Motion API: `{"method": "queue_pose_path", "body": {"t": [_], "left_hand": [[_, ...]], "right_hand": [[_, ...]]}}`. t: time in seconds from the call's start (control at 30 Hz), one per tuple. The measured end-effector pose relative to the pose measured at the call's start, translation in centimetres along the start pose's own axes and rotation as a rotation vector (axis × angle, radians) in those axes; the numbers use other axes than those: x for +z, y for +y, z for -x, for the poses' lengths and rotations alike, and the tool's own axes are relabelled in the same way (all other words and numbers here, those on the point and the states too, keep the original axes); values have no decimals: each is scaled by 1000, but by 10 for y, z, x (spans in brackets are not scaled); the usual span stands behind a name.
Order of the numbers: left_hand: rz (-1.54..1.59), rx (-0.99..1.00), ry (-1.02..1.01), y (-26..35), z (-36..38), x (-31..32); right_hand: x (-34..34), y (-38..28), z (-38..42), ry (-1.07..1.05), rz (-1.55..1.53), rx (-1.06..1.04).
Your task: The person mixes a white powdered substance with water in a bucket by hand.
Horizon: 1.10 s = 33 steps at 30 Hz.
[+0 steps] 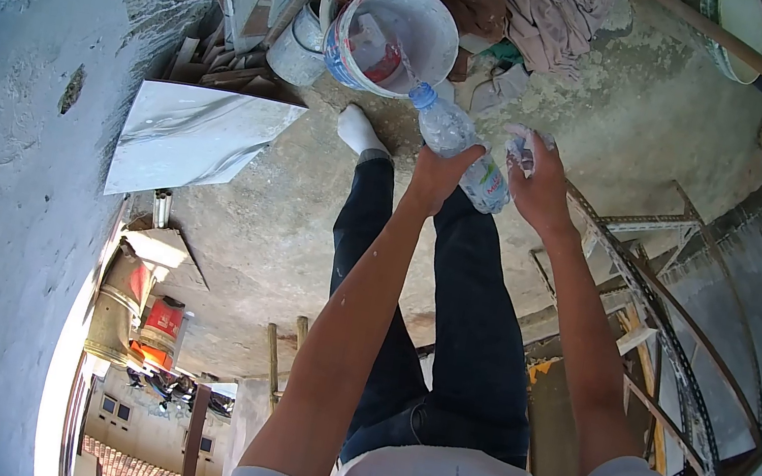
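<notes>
Bottle [460, 146] tilted toward bucket [395, 38], gripped by left hand [439, 169].

1. One clear plastic bottle [460, 146], tipped toward the bucket.
2. One white bucket [393, 38].
3. One marbled tile [192, 140] by the wall.
4. Two hands [439, 173] up front.
</notes>
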<state>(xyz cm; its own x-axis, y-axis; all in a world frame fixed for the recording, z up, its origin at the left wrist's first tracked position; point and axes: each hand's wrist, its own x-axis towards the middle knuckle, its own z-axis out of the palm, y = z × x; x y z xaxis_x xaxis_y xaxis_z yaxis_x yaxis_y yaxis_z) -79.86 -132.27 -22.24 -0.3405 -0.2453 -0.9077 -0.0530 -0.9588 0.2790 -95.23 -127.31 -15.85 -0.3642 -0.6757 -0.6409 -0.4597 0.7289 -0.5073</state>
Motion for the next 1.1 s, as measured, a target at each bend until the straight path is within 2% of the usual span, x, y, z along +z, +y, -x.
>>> {"method": "queue_pose_path", "body": {"t": [1.1], "left_hand": [[-72,-12,-34,1,5,-6]], "right_hand": [[6,-7,4,0,-43,-25]]}}
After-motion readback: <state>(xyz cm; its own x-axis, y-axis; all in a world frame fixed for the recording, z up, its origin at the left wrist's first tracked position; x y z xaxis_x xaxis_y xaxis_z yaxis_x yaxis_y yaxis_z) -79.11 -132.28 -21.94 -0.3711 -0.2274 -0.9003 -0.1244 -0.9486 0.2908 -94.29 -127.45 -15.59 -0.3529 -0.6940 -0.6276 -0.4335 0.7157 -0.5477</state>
